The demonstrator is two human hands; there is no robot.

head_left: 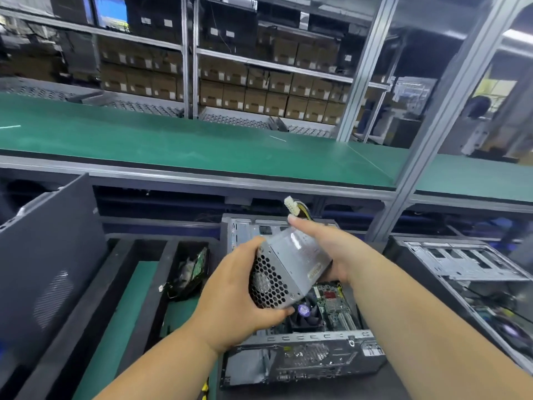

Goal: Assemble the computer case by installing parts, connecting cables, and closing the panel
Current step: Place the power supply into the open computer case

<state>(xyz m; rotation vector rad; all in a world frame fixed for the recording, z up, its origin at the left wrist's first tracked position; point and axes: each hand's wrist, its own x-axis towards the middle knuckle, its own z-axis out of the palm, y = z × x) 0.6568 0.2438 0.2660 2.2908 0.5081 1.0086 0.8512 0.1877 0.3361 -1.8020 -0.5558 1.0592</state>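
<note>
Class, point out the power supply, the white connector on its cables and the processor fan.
power supply (291,256), head view, grey top face.
white connector (290,204), head view, plug body.
processor fan (304,310), head view, purple hub.

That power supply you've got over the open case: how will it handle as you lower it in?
The power supply is a rigid metal box, probably heavy for its size; both hands grip it. Its smooth sides may be slippery. The cable with the white connector looks floppy and could snag on the case.
</note>
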